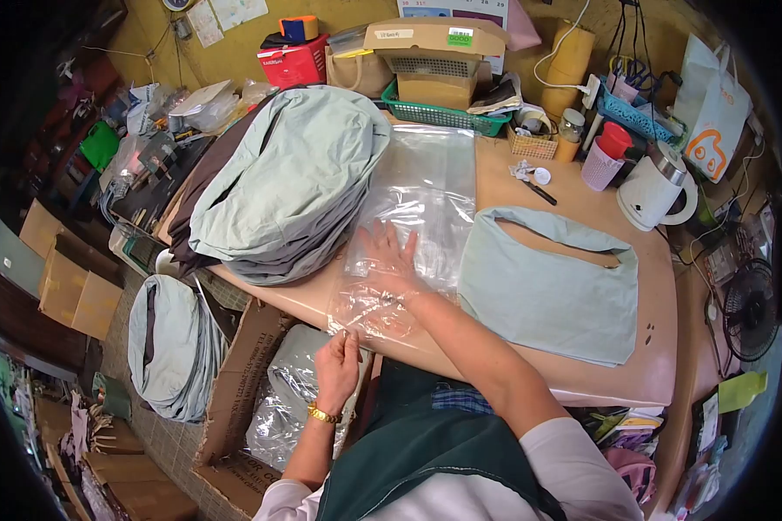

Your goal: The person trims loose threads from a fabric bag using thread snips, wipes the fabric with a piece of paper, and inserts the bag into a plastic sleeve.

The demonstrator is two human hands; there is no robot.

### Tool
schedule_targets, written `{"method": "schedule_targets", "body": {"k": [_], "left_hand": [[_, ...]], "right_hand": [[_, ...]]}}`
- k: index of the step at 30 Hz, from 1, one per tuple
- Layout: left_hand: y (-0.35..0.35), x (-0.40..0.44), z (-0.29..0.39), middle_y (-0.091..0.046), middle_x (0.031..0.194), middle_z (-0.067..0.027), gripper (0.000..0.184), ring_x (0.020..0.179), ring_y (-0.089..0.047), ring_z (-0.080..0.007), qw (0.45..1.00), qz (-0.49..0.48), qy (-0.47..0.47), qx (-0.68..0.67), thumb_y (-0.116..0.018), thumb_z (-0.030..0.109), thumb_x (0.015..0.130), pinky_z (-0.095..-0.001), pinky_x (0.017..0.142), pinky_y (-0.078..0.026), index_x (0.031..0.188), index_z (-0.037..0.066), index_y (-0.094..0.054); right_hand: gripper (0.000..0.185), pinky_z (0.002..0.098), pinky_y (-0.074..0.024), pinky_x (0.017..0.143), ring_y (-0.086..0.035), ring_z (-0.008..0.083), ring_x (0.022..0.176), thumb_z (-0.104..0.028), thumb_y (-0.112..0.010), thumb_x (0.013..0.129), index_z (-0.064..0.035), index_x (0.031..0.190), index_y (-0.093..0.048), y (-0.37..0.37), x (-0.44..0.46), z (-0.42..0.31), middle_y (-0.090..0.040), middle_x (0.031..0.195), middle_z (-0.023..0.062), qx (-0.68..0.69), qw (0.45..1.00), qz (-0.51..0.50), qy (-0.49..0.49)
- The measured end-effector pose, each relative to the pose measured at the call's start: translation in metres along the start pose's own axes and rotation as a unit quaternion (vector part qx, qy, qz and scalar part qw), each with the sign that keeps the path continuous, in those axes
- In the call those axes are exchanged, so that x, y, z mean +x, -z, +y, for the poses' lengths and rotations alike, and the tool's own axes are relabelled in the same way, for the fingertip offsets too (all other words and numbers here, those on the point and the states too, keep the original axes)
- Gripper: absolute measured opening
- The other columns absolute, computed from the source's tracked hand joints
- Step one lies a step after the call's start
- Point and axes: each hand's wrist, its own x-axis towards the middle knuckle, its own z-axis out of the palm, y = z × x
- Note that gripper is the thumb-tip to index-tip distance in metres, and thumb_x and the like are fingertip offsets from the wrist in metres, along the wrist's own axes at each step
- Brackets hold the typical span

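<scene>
A transparent plastic bag lies at the front of the table, on or beside more flat plastic bags. My left hand is closed, pinching the bag's near edge at the table's front. My right hand is spread flat at the bag, fingers apart; shiny film shows around its wrist, and I cannot tell whether it is inside or on top. To the right lies a flat pale grey-green fabric piece with a slit-like opening. On the left rises a thick stack of similar fabric pieces.
Below the table, an open cardboard box holds plastic-wrapped goods. Another fabric bundle stands on the floor. Along the back are a green basket and a cardboard carton. A white kettle and a dark pen-like tool are at right.
</scene>
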Motion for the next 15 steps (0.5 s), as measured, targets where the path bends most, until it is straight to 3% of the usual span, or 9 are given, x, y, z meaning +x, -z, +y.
{"method": "schedule_targets", "body": {"k": [2,4,7,11,12,15], "left_hand": [[0.011,-0.006,0.014,-0.056,0.057,-0.0076,0.036,0.052,-0.054,-0.0166,1.000,-0.004,-0.005,-0.023,-0.053,0.027,0.101,-0.0337,0.052,-0.043,0.076,0.001,-0.055],[0.023,-0.014,0.020,-0.052,0.056,-0.0016,0.039,0.053,-0.049,-0.0081,0.995,-0.023,0.004,-0.099,-0.052,0.026,0.102,-0.0274,0.050,-0.039,0.072,0.002,-0.053],[0.053,-0.027,0.021,-0.051,0.057,0.0001,0.038,0.053,-0.047,-0.0069,0.986,-0.019,0.009,-0.164,-0.053,0.024,0.102,-0.0252,0.049,-0.036,0.070,0.004,-0.052],[0.113,-0.057,0.050,-0.045,0.061,0.0032,0.032,0.051,-0.040,-0.0050,0.965,0.048,0.011,-0.259,-0.058,0.019,0.098,-0.0228,0.047,-0.032,0.069,0.008,-0.051],[0.127,-0.064,0.052,-0.045,0.061,0.0034,0.029,0.051,-0.039,-0.0048,0.954,0.078,-0.002,-0.289,-0.058,0.018,0.097,-0.0218,0.047,-0.030,0.071,0.008,-0.052],[0.176,-0.085,0.040,-0.047,0.063,0.0025,0.021,0.051,-0.037,-0.0042,0.902,0.152,-0.088,-0.394,-0.056,0.017,0.097,-0.0190,0.045,-0.026,0.079,0.007,-0.055]], "right_hand": [[0.109,0.0697,0.0037,0.112,-0.007,0.0369,0.151,-0.054,-0.075,0.069,-0.0112,0.155,-0.024,0.011,0.011,0.002,-0.018,0.161,0.0177,0.026,0.999,0.023,0.000],[0.107,0.0696,0.0011,0.113,-0.008,0.0342,0.152,-0.053,-0.076,0.069,-0.0131,0.154,-0.026,0.028,0.021,0.002,-0.018,0.162,0.0161,0.012,0.997,-0.065,-0.030],[0.101,0.0705,-0.0004,0.113,-0.008,0.0321,0.152,-0.050,-0.074,0.072,-0.0145,0.154,-0.026,0.050,0.021,-0.008,-0.017,0.163,0.0149,-0.017,0.992,-0.110,-0.051],[0.102,0.0741,-0.0017,0.111,-0.008,0.0319,0.152,-0.050,-0.075,0.073,-0.0163,0.155,-0.025,0.029,0.032,-0.005,-0.015,0.164,0.0122,-0.017,0.992,-0.094,-0.078],[0.102,0.0748,-0.0029,0.110,-0.007,0.0330,0.152,-0.053,-0.074,0.074,-0.0156,0.155,-0.025,0.028,0.034,-0.001,-0.015,0.164,0.0113,-0.071,0.990,-0.114,-0.047],[0.100,0.0746,-0.0036,0.111,-0.008,0.0341,0.151,-0.055,-0.072,0.076,-0.0140,0.155,-0.025,0.033,0.031,-0.011,-0.016,0.163,0.0112,-0.058,0.991,-0.107,-0.058]]}}
